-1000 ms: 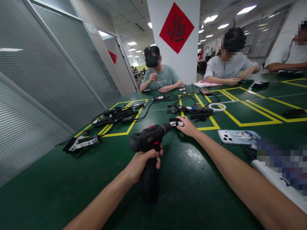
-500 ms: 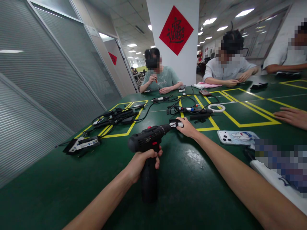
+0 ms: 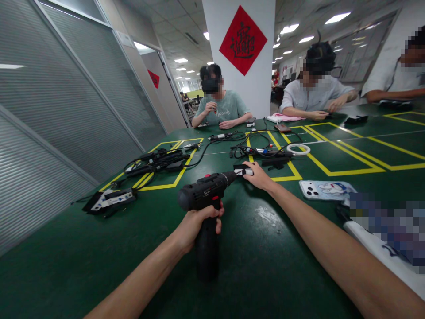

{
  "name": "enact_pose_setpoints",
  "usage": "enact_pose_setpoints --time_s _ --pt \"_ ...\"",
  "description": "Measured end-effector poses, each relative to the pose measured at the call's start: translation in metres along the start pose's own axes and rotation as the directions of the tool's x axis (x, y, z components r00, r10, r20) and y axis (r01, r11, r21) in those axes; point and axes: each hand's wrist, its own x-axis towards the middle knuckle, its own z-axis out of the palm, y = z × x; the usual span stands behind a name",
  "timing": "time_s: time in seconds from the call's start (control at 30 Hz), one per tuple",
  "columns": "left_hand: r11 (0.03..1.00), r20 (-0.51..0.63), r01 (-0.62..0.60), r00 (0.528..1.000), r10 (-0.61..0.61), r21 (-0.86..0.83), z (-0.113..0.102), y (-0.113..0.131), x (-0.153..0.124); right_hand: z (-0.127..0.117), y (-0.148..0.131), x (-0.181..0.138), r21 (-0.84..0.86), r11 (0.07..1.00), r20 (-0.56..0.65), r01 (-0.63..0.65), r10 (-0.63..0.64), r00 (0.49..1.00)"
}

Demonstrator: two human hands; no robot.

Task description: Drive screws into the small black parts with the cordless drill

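My left hand [image 3: 199,223] is closed round the grip of a black cordless drill [image 3: 203,191], thumb high on the handle below its red switch. The drill points away and to the right, its base low over the green table [image 3: 265,274]. Just past the chuck, a small black-and-white part [image 3: 241,170] is pinched in my right hand [image 3: 257,176]. The drill's front end meets or nearly meets that part; the tip itself is too small to make out.
Tangled black cables [image 3: 162,160] and a white-and-black bracket-like piece [image 3: 111,199] lie left. Beyond my right hand are more cables and a white ring [image 3: 298,149]. A phone [image 3: 327,190] lies right. Yellow tape marks the table; several people sit around it.
The view has shifted very slightly. Both hands, the drill and the small part keep nearly the same places. The person at the right across the table has moved a hand a little.
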Motion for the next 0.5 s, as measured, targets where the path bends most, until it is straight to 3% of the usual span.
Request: enact_pose_setpoints --time_s 0.5 --pt "1.0 0.001 -0.005 1.0 0.005 0.017 -0.0011 -0.0007 -0.0008 0.0011 0.0024 0.001 0.004 1.0 -0.004 -0.001 0.001 1.0"
